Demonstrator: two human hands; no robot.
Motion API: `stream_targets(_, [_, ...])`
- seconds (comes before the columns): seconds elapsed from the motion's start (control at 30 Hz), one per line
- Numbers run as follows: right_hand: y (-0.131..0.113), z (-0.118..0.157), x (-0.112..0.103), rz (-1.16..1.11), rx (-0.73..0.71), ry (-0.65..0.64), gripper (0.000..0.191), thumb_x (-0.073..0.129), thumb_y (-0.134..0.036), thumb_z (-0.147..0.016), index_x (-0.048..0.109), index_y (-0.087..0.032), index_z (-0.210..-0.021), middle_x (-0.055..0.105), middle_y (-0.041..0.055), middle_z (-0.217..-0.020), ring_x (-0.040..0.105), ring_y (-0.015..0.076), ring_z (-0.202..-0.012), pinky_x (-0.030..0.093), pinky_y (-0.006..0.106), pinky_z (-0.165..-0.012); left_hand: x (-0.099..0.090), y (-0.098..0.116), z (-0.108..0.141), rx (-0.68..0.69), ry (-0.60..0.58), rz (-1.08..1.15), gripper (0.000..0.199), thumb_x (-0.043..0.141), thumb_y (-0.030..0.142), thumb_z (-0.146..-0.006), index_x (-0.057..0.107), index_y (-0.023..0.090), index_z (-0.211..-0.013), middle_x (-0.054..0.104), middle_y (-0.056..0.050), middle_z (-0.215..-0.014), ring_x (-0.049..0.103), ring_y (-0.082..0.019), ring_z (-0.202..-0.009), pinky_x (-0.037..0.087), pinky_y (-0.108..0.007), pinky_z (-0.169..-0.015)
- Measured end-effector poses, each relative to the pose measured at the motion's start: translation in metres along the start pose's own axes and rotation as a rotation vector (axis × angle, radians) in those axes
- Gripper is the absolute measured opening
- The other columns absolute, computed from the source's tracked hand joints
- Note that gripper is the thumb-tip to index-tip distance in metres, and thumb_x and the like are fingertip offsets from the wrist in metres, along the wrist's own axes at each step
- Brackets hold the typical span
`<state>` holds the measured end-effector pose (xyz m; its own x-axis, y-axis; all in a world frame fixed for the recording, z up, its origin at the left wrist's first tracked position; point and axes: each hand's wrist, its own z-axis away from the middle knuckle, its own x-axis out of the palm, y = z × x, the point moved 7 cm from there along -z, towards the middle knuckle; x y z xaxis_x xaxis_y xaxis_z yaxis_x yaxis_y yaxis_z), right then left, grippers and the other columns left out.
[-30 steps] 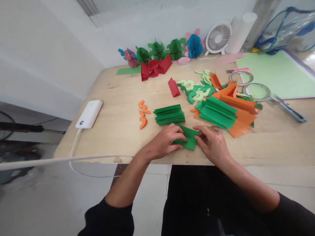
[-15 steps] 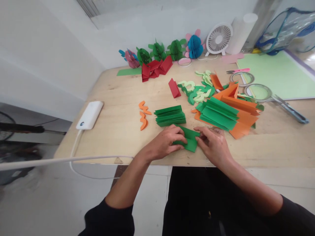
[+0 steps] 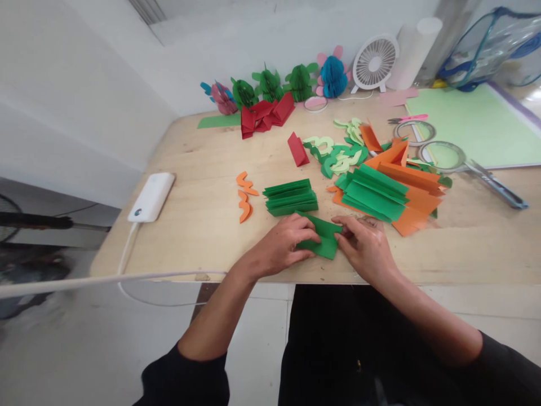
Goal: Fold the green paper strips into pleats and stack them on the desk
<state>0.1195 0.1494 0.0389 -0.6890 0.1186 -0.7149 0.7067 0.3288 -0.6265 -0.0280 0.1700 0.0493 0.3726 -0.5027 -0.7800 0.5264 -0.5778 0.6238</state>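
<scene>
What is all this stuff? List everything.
Table: one, wooden, centre
Handled paper: one, green, front centre
Folded stacks: two, green, middle
Folded sheets: several, orange, right
Curved cutouts: many, green and orange, middle
Folded cards: several, red, further back
Paper figures: five, green, blue, pink, back
Flat strips: several, green, pink, back
Fan: one, white, back
Cylinder: one, white, beside fan
Bag: one, clear and blue, back right
Large sheets: uncounted, pale green, right
Rings: three, greyish, right, back
Snips: one, pink-handled, right
Cutter: one, bluish, right
Corded device: one, white, left
Sleeves: two, black, below
Left hand, right hand: one each, bare, on handled paper
</scene>
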Motion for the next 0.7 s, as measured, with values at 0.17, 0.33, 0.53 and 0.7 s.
stream_targets(0.17, [0.0011, 0.0001, 0.0004, -0.005, 0.001, -0.007, 0.02, 0.052, -0.024, -0.087, 0.064, -0.021, -0.104, 0.067, 0.0025, -0.073, 0.062, 0.0178, -0.071, 0.044, 0.035, -0.078, -0.001, -0.0003, -0.0006, -0.005, -0.01, 0.025, 0.008, 0.067, 0.017, -0.083, 0.067, 0.02, -0.089, 0.061, -0.004, -0.099, 0.054, -0.02, -0.097, 0.044, -0.034, -0.087])
stream_targets(0.33, [0.0002, -0.0003, -0.0002, 0.012, -0.028, 0.003, 0.02, 0.053, -0.024, -0.088, 0.064, -0.021, -0.103, 0.068, 0.0019, -0.073, 0.063, 0.0179, -0.071, 0.043, 0.035, -0.078, -0.0012, -0.0016, -0.0009, 0.009, -0.015, 0.044, 0.006, 0.065, 0.018, -0.084, 0.067, 0.021, -0.089, 0.061, -0.004, -0.099, 0.054, -0.02, -0.098, 0.043, -0.034, -0.088])
stream_targets(0.53, [0.0006, 0.0001, 0.0008, 0.023, -0.024, -0.004, 0.02, 0.053, -0.024, -0.088, 0.063, -0.021, -0.104, 0.068, 0.0009, -0.072, 0.064, 0.0177, -0.071, 0.041, 0.037, -0.08, -0.0005, -0.0023, -0.0002, 0.005, -0.017, 0.04, 0.007, 0.066, 0.018, -0.083, 0.067, 0.02, -0.09, 0.062, -0.005, -0.101, 0.054, -0.02, -0.099, 0.044, -0.034, -0.088])
stream_targets(0.7, [0.0, 0.0005, 0.0002, 0.029, -0.02, 0.006, 0.02, 0.053, -0.024, -0.087, 0.063, -0.021, -0.104, 0.068, 0.0014, -0.072, 0.064, 0.018, -0.072, 0.041, 0.036, -0.08, -0.0008, -0.0023, -0.0005, 0.007, -0.008, 0.041, 0.007, 0.063, 0.019, -0.085, 0.068, 0.022, -0.089, 0.062, -0.004, -0.1, 0.054, -0.02, -0.098, 0.045, -0.034, -0.088])
